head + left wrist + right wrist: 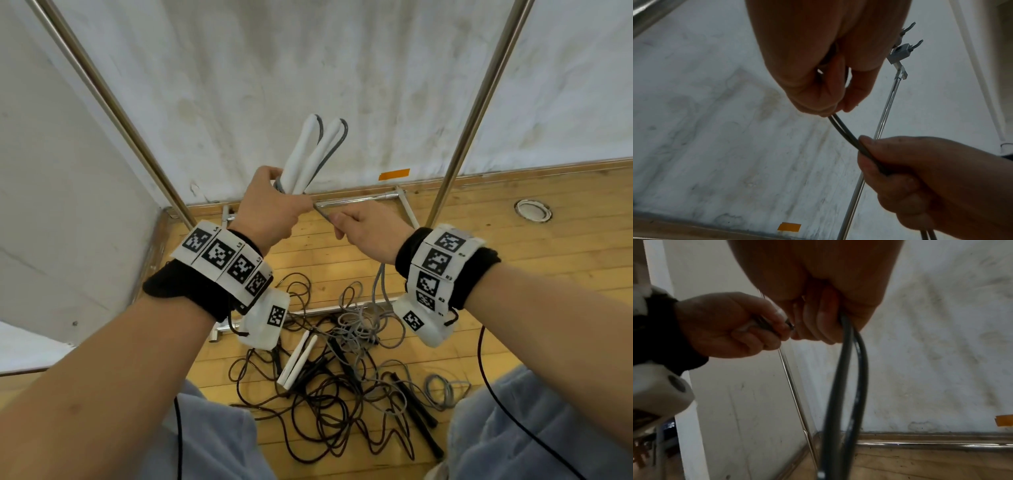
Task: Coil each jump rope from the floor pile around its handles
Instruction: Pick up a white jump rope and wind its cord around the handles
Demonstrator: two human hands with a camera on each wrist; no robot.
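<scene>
Closest to us are our knees in light blue trousers (219,442), and between them the floor pile (342,394): dark brown and grey ropes all tangled up on the wooden floor (548,274), with a pair of white handles (297,360) lying side by side in the middle and a couple of black handles (416,407) off to the right.

Up from there, both our hands are raised over the pile. Our left hand (270,209) has its fingers wrapped around the lower ends of two white jump rope handles (310,156), which stick up and away from us, slightly splayed. The grey cord (330,157) runs along them and loops over the tips. Our right hand (371,229) sits just beside the left, fingers curled tight around that cord as a doubled strand, which hangs from the fist to the pile.

Further back there's a chrome rack frame (476,102) with slanted poles, then a grubby white wall (342,51) with an orange tape strip (394,174) near the skirting.
</scene>
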